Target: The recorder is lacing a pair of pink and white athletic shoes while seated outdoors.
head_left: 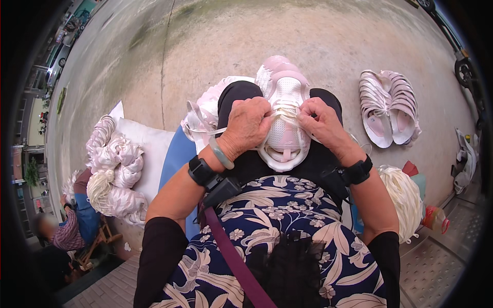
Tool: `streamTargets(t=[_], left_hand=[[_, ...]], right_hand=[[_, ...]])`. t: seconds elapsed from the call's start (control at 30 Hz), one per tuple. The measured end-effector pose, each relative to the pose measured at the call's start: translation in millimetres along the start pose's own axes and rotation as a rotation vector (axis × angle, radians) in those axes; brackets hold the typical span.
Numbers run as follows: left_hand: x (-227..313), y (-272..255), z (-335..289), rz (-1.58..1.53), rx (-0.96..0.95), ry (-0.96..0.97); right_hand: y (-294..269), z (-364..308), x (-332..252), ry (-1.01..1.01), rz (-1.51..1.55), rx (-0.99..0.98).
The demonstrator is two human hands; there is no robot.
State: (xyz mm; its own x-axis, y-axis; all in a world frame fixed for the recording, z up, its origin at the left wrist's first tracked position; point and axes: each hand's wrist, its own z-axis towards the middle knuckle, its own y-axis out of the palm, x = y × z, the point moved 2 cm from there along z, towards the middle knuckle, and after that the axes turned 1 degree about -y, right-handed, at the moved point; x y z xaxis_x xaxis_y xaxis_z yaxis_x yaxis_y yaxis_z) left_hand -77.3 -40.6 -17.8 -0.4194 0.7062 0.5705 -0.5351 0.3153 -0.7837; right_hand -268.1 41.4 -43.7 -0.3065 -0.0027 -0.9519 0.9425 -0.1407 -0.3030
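Between my knees [237, 92], my left hand [247, 123] and right hand [323, 122], nearly closed, are pinching white laces [285, 107] on a pink-and-white shoe [282, 137]; uneven pulling could skew them.

Bare hands: two, left hand [246, 126] and right hand [324, 123]
White-and-pink shoe [285, 92] under the hands: one
Black wristbands [200, 172]: two
Pale bangle [221, 153]: one
Purple strap [239, 262]: one
Black sleeves [162, 256]: two
Rows of stacked uppers [377, 100], right: two
Cream lace bundle [403, 197]: one
Co-worker [69, 233]: one
Heaped uppers [126, 169], left: too bunched to count
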Motion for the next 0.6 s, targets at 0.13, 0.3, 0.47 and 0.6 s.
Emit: streamTargets(t=[0.13, 0.3, 0.47, 0.6], left_hand=[[0.4, 2.7, -3.4, -0.134, 0.036, -0.03], [5.1, -1.2, -2.6, -0.186, 0.024, -0.086], [9.0, -4.9, -1.7, -0.243, -0.048, -0.197], [8.8, -5.6, -3.0, -0.26, -0.066, -0.215]], right_hand=[[-4.4, -1.3, -0.9, 0.25, 0.256, 0.027], [2.6, 7.5, 1.5, 0.336, 0.019, 0.083], [4.9, 11.6, 10.3, 0.3, -0.079, 0.136], [7.2, 13.2, 10.0, 0.255, -0.165, 0.141]])
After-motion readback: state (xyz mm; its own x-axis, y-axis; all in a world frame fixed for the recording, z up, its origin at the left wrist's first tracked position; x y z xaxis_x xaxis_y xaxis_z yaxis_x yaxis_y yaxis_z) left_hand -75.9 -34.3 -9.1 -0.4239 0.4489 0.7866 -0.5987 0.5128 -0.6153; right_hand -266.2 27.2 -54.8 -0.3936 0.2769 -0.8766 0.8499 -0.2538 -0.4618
